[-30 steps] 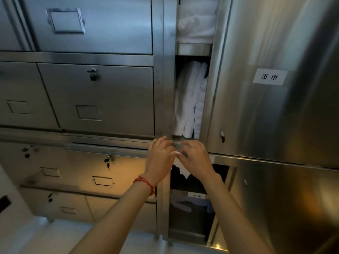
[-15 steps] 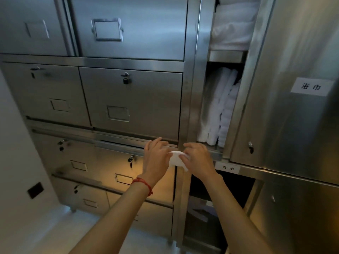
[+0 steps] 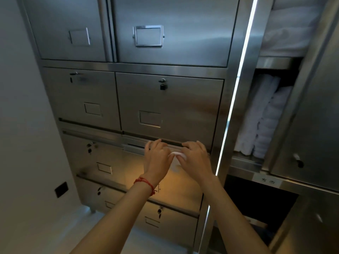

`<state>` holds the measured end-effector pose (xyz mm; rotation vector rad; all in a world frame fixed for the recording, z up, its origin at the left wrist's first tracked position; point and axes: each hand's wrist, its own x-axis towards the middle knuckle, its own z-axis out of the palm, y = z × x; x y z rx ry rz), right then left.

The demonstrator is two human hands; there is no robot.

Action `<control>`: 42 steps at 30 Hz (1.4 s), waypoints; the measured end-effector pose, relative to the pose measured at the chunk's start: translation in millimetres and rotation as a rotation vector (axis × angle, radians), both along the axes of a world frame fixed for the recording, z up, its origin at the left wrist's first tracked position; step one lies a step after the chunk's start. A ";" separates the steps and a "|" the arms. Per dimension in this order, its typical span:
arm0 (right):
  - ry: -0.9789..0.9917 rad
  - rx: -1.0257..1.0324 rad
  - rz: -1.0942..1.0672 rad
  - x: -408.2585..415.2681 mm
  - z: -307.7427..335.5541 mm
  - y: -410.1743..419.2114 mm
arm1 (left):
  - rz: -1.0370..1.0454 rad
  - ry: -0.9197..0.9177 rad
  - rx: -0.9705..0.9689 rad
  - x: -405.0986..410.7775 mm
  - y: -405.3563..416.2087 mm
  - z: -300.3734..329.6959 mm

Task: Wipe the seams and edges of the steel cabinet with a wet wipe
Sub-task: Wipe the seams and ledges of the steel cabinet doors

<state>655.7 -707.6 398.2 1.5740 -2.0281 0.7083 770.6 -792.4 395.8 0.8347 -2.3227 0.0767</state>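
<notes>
**Both hands hold a wet wipe at the drawer seam**

The left hand, a red string bracelet on its wrist, and the right hand pinch a white wet wipe between them, fingers curled over it. The wipe sits just below the horizontal seam between two drawers of the steel cabinet. Farther right, behind an open door, rolled white towels stand on a shelf.

Dim, cool light overall. A bright glare stripe runs down the steel cabinet post, a warm amber patch glows below the hands, and wide-angle bending with soft blur shows at the edges.
</notes>
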 end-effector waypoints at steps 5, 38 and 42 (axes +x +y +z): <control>-0.028 -0.043 0.003 27.6 2.1 -40.8 | 0.100 0.018 0.007 26.1 -36.8 3.0; -0.121 0.033 0.428 70.6 -1.9 -217.7 | 0.203 0.353 0.139 73.2 -189.5 -1.7; -0.146 -0.033 0.400 61.6 -5.5 -234.7 | 0.204 0.328 0.120 73.7 -200.6 -2.7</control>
